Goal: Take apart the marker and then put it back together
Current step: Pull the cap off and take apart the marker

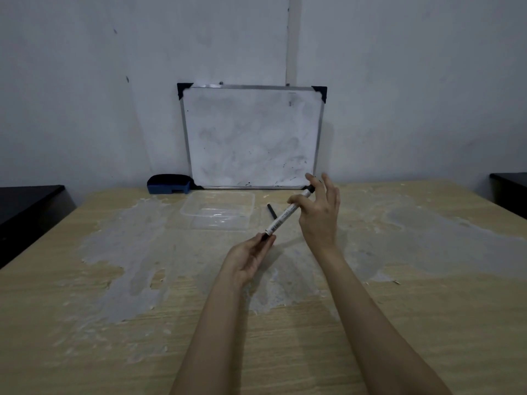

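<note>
Here, marker [286, 213] between both hands, tilted

Left hand [251, 256] pinching palm-up, right hand [319, 212] pinching, outer fingers splayed

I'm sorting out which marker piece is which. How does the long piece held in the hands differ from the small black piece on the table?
The marker body is long, white with printed text and dark ends; the black piece is short and all dark. The body is held off the table, tilted, between the left hand and right hand; the black piece lies loose on the table, untouched. Both are slim and rod-shaped.
</note>
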Demonstrator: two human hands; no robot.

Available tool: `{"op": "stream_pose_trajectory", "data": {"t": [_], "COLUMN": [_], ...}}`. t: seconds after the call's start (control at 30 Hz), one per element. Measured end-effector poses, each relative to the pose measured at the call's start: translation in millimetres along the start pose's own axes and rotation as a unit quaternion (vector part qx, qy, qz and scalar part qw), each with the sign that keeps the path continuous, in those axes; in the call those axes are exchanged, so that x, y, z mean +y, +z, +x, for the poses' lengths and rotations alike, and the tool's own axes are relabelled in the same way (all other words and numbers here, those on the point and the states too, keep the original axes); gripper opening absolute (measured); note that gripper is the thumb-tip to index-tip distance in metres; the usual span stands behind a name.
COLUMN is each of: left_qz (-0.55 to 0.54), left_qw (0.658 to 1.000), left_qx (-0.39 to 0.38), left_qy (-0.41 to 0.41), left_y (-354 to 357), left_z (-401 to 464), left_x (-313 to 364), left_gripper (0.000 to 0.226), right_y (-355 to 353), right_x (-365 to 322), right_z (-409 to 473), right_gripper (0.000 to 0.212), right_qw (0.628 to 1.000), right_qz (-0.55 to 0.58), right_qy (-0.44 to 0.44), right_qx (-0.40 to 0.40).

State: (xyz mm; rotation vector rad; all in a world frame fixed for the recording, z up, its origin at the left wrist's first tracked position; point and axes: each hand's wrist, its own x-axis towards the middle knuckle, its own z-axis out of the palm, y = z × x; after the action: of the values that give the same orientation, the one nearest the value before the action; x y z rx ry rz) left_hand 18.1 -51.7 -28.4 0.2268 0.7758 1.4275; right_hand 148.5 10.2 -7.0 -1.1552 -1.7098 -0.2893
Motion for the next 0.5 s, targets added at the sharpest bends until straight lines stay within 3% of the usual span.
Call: {"op": "stream_pose_trajectory", "data": {"t": [0.3, 0.5], "left_qz": [0.049, 0.045], "left_qw": [0.995, 0.986], "left_qx": [0.064, 0.096], "left_qy": [0.057, 0.125], "left_y": [-7, -17], "left_z": [-2, 1], "left_x": [10, 22], "left_gripper": [0.021, 0.018], "right_y": [4, 5], "right_x": [9, 15], "right_z": [3, -18], "right_gripper": [0.021, 0.023], "right_qw": [0.993, 0.954], "right_qz": [0.048, 0.015], "right_qy": [0.100, 0.298], "right_qx": [0.039, 0.007]}}
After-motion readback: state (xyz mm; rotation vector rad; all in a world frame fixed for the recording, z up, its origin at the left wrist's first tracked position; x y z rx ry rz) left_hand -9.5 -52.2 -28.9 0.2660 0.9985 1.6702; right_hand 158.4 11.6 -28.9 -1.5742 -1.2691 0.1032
